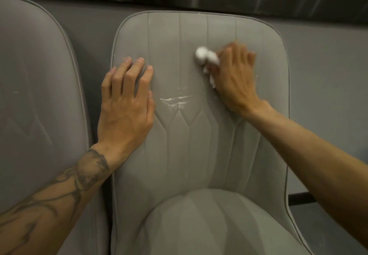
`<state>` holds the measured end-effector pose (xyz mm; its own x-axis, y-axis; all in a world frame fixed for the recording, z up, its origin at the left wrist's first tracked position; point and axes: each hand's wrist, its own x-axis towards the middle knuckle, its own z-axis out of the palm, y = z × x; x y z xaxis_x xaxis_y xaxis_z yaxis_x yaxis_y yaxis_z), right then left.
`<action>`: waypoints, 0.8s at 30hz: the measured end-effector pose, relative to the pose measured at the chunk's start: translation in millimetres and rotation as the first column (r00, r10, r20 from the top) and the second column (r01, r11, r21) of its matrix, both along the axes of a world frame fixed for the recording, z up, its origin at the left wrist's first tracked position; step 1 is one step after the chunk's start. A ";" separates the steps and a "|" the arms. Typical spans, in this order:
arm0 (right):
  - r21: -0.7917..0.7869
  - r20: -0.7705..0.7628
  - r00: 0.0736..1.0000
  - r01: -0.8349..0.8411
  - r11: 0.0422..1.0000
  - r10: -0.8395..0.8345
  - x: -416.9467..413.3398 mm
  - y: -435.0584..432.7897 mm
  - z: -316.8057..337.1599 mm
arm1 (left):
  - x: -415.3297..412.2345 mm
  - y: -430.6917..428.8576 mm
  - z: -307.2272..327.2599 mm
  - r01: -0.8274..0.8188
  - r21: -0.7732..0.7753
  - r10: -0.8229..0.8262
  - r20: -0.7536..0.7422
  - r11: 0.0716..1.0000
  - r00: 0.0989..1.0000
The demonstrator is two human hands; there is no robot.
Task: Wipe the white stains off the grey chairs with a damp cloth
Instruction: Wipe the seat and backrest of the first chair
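Two grey chairs stand side by side against a grey wall. The centre chair, straight ahead, has a stitched backrest with long vertical seams that meet in zigzags lower down.

The left hand lies flat on the left part of that backrest. Its fingers are straight and spread, holding nothing, with the palm pressed to the fabric near the piped edge.

The right hand is on the upper right part of the same backrest and looks blurred. Its fingers are curled over a bunched white cloth, gripping it and pressing it against the upholstery. A rounded wad of the cloth pokes out on the thumb side, toward the middle seams.

Between the two hands, a little lower than the cloth and apart from it, a white stain streaks sideways across the centre of the backrest. A few tiny white specks dot the piping at the left edge, and at the right edge beside the right hand.

The second chair, on the left, shows a faint pale mark on its backrest. A dark tattoo runs along the left forearm up to the wrist. Both forearms are bare.
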<state>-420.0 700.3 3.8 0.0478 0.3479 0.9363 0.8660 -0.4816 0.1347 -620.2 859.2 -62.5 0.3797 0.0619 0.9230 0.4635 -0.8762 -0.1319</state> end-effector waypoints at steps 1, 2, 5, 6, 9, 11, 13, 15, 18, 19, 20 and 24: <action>0.096 -0.034 0.999 0.030 0.995 -0.027 7.3 3.7 15.4 | 0.0 0.6 -0.1 -0.002 0.001 0.002 0.001 1.000 1.000; 0.200 -0.108 0.993 0.060 0.978 -0.039 11.7 8.2 25.3 | 0.1 1.0 -0.2 0.001 0.000 -0.001 0.003 1.000 1.000; 0.294 -0.215 0.977 0.080 0.953 -0.016 -10.0 25.4 -3.0 | 0.7 2.1 -0.6 0.010 0.001 -0.010 0.015 1.000 1.000; 0.227 -0.194 0.981 0.049 0.973 -0.004 -22.3 29.1 -30.1 | 0.9 2.3 -0.6 0.012 -0.001 -0.012 0.017 1.000 1.000; -0.088 -0.050 0.995 -0.094 0.992 0.090 -48.5 19.3 -97.0 | 0.2 1.8 -1.0 0.024 0.003 -0.024 0.020 1.000 1.000; -0.159 0.020 0.986 -0.159 0.974 0.164 -36.2 11.8 -87.8 | 0.1 2.5 -0.2 0.035 0.000 -0.035 0.022 0.999 0.999; -0.036 0.059 0.995 -0.081 0.996 0.083 -14.0 11.1 -56.6 | -0.1 2.3 -0.1 0.040 -0.011 -0.039 0.020 0.999 0.999; 0.186 -0.052 0.999 0.026 0.982 -0.016 3.9 12.2 -30.5 | -0.1 2.9 -0.3 0.040 -0.013 -0.040 0.022 0.999 0.999; 0.280 -0.169 0.985 0.073 0.957 -0.026 -13.3 25.3 -62.5 | 0.2 2.4 -0.3 0.032 -0.005 -0.032 0.024 0.999 0.999; 0.204 -0.137 0.990 0.044 0.978 -0.016 -25.6 29.2 -88.5 | 0.2 2.1 -0.3 0.029 -0.004 -0.029 0.025 1.000 0.999; 0.089 -0.074 0.997 -0.010 0.996 0.016 -37.4 28.6 -113.0 | 0.5 1.3 -0.2 0.031 -0.003 -0.031 0.024 1.000 0.999; -0.135 0.014 0.986 -0.161 0.978 0.165 -39.3 15.8 -121.1 | -1.6 1.4 1.1 0.065 -0.027 -0.065 0.011 0.998 0.998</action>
<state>-459.3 716.1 -117.3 -0.0429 0.4703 0.8815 0.9269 -0.3105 0.2107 -621.8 860.6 -61.4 0.3744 0.0628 0.9251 0.4069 -0.9076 -0.1030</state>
